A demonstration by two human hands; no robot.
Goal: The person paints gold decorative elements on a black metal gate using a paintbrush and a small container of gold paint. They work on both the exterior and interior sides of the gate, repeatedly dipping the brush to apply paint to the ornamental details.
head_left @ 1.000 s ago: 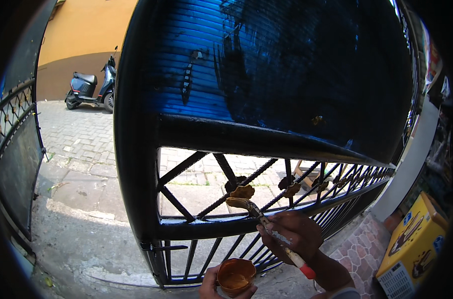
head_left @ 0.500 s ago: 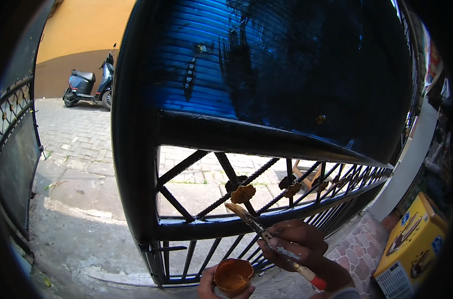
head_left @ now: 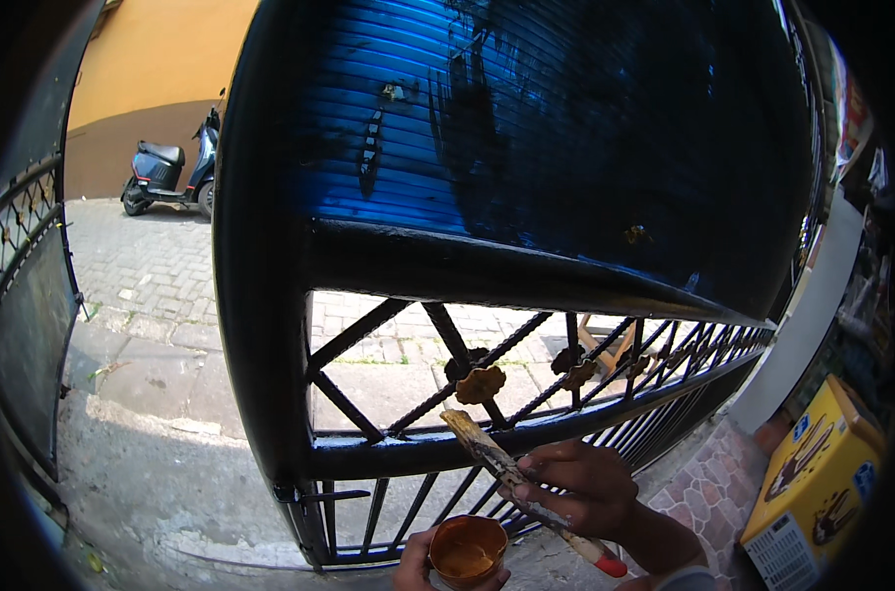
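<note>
My right hand [head_left: 587,490] is closed round the handle of a paintbrush [head_left: 541,510], its red-tipped end pointing down to the right. The gold-stained bristles lie just below a gold flower ornament [head_left: 480,385] on the black metal gate [head_left: 388,258]; I see no clear contact between them. Low in the middle, my left hand [head_left: 420,559] grips a small cup [head_left: 467,549] of gold-brown paint, its opening tilted toward me. The fingers behind the cup are partly hidden. More flower ornaments, darker ones, run along the gate's twisted-bar lattice to the right.
A yellow carton [head_left: 812,473] stands at the right on stone-patterned paving. Another gate leaf [head_left: 32,345] is at the far left. Beyond, a parked scooter [head_left: 166,175] stands on pavers by an orange and brown wall [head_left: 162,59]. A latch bar [head_left: 339,492] sticks out from the gate's lower left.
The paintbrush has turned slightly in my right hand and its bristles have dropped a little, showing a broader side. The cup has shifted slightly right and down.
</note>
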